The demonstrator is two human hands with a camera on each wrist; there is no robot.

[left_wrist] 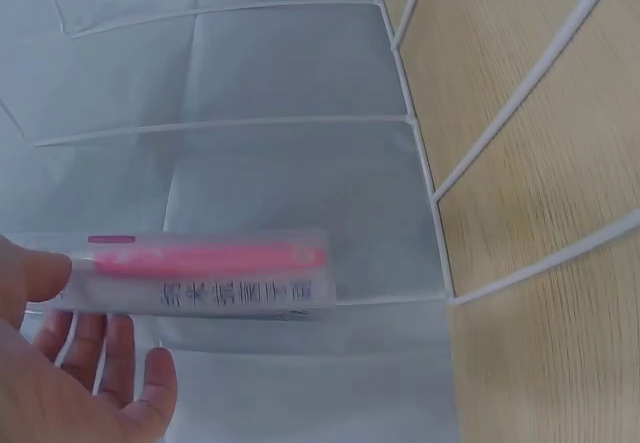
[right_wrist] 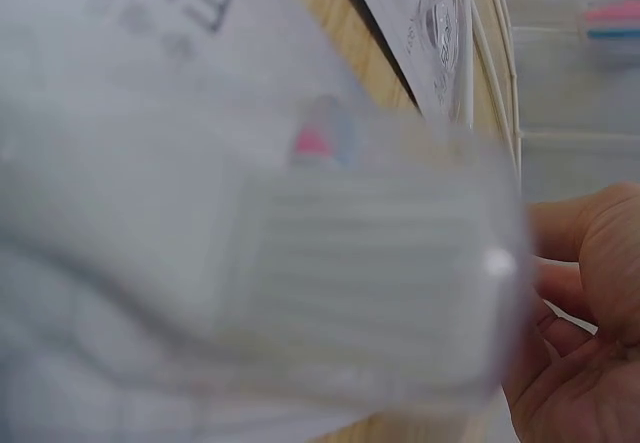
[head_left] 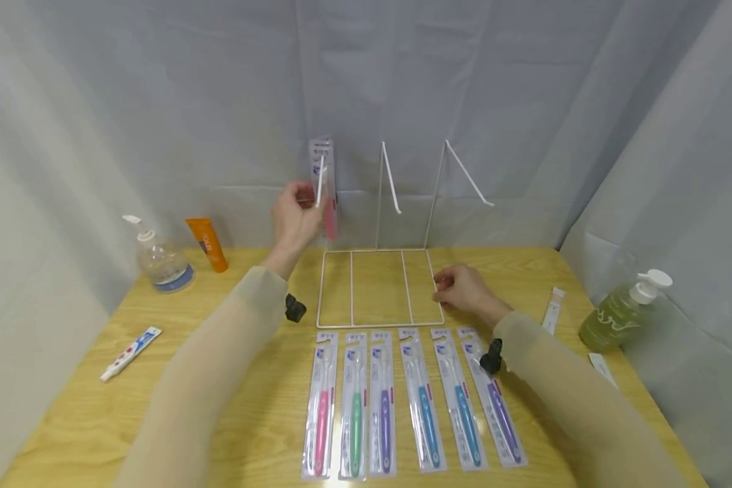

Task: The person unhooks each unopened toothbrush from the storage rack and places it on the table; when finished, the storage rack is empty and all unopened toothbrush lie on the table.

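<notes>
Light is bright, soft and even in all three views, seemingly from above, with only faint shadows under the arms on the table (head_left: 250,434). The head view is sharp at centre and bends outward at its edges. The left wrist view is slightly soft, its rack (left_wrist: 520,103) wires curved by the lens. The right wrist view is mostly filled by a blurred, out-of-focus pack (right_wrist: 300,263) close to the lens.

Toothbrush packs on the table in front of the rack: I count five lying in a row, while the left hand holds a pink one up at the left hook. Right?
Not quite: six toothbrush packs lie in the row, as the head view shows. The left hand does hold the pink pack up at the wire rack.
</notes>
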